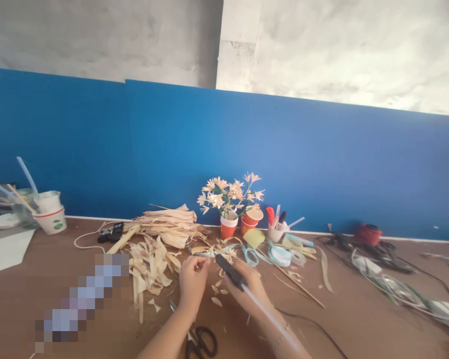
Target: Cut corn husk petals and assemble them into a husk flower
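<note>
My right hand (247,284) is wrapped round a black hot glue gun (230,271), and a long translucent glue stick (271,316) sticks out of its back end. Its nozzle points towards my left hand (194,281), whose fingertips are pinched together; what they hold, if anything, is too small to make out. Small pale husk petals (217,301) lie on the brown table between and beyond the hands. Partly under my left forearm rest black-handled scissors (202,343). A heap of dried corn husks (153,264) spreads to the left of my left hand.
Pale husk flowers (224,192) stand in stacked red paper cups (229,229) by the blue partition (284,159). Right of them are a pen cup (276,234) and tape rolls (280,255). Cables (381,271) tangle at right; paper cups (51,219) stand far left.
</note>
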A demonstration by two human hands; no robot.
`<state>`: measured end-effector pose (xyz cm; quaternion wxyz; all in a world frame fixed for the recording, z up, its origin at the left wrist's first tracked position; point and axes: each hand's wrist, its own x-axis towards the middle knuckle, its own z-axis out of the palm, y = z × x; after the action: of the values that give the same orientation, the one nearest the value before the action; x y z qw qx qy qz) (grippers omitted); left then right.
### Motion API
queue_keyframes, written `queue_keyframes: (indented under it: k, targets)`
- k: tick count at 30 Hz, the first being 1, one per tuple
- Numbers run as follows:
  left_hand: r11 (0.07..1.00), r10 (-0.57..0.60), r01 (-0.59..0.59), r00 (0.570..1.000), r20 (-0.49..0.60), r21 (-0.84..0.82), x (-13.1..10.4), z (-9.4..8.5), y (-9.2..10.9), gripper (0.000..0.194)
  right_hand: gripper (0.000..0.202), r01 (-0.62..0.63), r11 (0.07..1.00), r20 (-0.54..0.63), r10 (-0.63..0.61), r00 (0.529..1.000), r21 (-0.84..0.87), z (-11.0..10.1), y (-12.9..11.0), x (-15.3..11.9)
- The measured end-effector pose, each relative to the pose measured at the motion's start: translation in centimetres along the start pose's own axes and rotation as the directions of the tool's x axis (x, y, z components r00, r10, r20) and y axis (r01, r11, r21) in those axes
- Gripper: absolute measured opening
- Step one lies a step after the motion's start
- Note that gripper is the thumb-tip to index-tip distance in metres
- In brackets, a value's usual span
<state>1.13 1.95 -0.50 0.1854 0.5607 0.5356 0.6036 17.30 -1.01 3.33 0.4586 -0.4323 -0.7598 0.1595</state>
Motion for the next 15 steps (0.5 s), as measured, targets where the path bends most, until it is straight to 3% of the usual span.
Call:
queue_keyframes:
  k: [15]
  targets:
    - [0.998,0.04,-0.041,0.999,0.018,0.047,-0.2,0.1,0.2,0.023,0.01,-0.013,0.999,0.012,0.013,1.0,-0.037,1.1,1.2,-0.3]
